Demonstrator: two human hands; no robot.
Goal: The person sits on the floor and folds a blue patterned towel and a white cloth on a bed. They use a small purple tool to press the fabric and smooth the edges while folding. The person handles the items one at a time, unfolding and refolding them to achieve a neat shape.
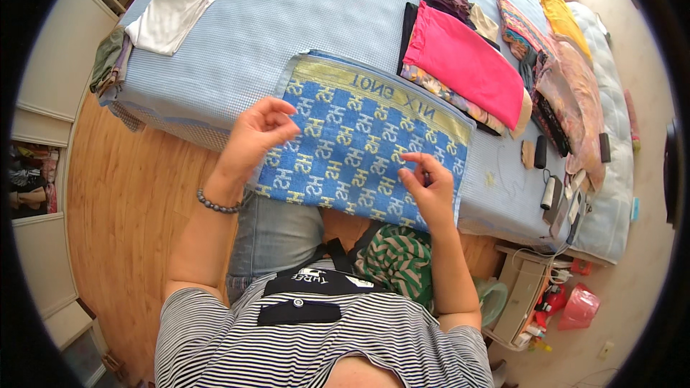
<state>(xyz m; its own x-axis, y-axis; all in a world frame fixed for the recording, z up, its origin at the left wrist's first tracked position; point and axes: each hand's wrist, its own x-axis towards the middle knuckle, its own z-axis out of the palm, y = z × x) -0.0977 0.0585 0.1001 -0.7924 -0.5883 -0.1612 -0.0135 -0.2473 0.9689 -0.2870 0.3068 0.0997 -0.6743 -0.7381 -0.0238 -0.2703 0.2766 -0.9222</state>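
A blue and yellow patterned towel, folded into a rectangle, lies at the bed's near edge and hangs slightly over my lap. Above its left side is my left hand, its fingers bent with a gap between thumb and forefinger. Over the towel's lower right part, my right hand has thumb and forefinger apart and the other fingers curled. I see nothing held in either hand. Just beyond the towel to the right rests a pile of folded clothes with a bright pink garment on top.
The bed has a light blue checked cover. A white folded cloth lies at its left. More clothes, including a yellow one, line the right side near a white phone and cables. A cabinet stands at the lower right.
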